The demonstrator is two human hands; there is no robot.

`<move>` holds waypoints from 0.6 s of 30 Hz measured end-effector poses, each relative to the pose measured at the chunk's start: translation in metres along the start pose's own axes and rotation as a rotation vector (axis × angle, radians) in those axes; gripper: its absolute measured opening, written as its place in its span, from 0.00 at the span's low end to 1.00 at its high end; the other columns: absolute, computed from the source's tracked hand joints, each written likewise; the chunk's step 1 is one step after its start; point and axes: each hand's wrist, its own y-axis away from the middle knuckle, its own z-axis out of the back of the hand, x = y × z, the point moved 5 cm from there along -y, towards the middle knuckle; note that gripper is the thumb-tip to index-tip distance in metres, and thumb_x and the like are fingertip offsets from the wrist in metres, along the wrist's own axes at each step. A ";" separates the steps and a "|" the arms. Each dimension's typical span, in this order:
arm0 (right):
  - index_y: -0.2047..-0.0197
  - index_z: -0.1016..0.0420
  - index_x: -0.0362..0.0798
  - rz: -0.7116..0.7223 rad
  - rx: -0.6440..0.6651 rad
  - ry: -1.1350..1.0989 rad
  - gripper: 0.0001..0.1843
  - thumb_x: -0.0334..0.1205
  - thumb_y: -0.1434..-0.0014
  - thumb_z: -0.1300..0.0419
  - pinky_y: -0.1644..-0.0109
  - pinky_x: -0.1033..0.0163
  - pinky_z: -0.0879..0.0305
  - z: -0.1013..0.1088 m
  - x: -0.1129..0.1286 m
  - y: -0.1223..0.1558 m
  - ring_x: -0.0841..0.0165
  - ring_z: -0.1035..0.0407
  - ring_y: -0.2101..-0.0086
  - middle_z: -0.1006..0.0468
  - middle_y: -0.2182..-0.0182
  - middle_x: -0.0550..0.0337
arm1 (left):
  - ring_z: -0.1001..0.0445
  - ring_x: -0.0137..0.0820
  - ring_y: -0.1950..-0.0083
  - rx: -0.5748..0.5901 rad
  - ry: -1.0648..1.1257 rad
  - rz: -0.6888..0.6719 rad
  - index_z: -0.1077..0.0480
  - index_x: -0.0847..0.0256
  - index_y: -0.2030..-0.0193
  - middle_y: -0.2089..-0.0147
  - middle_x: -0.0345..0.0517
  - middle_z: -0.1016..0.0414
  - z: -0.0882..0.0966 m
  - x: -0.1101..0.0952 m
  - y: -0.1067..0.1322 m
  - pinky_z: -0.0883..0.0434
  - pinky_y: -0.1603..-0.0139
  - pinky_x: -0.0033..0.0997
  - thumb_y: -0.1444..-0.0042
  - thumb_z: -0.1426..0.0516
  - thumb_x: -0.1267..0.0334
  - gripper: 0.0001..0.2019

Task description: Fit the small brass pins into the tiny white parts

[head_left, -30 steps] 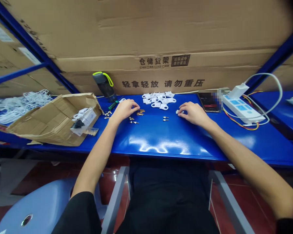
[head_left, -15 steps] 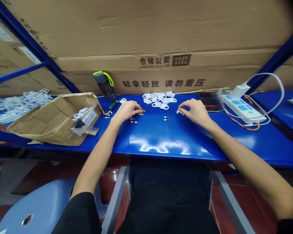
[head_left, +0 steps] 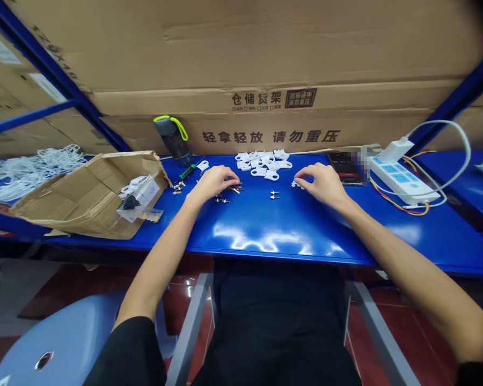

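Observation:
My left hand (head_left: 217, 182) is low over a scatter of thin brass-coloured pins (head_left: 236, 188), its fingers bent together at them; the tips are partly hidden. My right hand (head_left: 322, 182) has thumb and forefinger closed at a small group of tiny white pieces (head_left: 298, 185); what lies between the fingertips is too small to make out. Two pins with white collars (head_left: 274, 195) lie side by side between the hands. More collared pins (head_left: 222, 200) lie just below my left hand. Behind, a pile of white plastic tabs with ring holes (head_left: 263, 163) rests on the blue tabletop (head_left: 265, 220).
At left stand an open cardboard box (head_left: 92, 198) with a plastic bag inside, a dark bottle (head_left: 173, 140), a green-handled screwdriver (head_left: 188, 171) and small brass pieces (head_left: 178, 187). A phone (head_left: 348, 167) and a power strip (head_left: 402, 179) with looped cables are at right. Cardboard (head_left: 265, 48) backs the table.
My left hand has shifted slightly right over the brass pins, which now show more spread out around it. My right hand stays nearly still at the white pieces.

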 end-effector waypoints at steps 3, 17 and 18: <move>0.58 0.14 0.52 0.006 0.002 -0.009 0.13 0.44 0.31 0.41 0.50 0.49 0.36 0.000 0.000 0.000 0.53 0.24 0.54 0.12 0.56 0.54 | 0.21 0.39 0.53 0.012 0.058 -0.006 0.14 0.54 0.55 0.53 0.48 0.14 0.004 0.000 0.002 0.29 0.49 0.37 0.33 0.38 0.51 0.14; 0.57 0.14 0.53 0.011 0.065 -0.228 0.10 0.42 0.34 0.38 0.49 0.52 0.27 0.001 0.013 0.000 0.54 0.18 0.56 0.11 0.57 0.56 | 0.22 0.39 0.51 0.097 -0.003 -0.134 0.18 0.57 0.57 0.53 0.49 0.18 -0.008 -0.020 0.000 0.31 0.48 0.37 0.30 0.40 0.53 0.12; 0.57 0.14 0.53 0.007 0.068 -0.258 0.10 0.42 0.34 0.38 0.49 0.52 0.27 0.001 0.015 0.001 0.54 0.18 0.57 0.11 0.57 0.56 | 0.23 0.39 0.50 0.097 -0.002 -0.157 0.18 0.57 0.57 0.52 0.49 0.18 -0.009 -0.025 0.000 0.31 0.46 0.37 0.29 0.41 0.54 0.12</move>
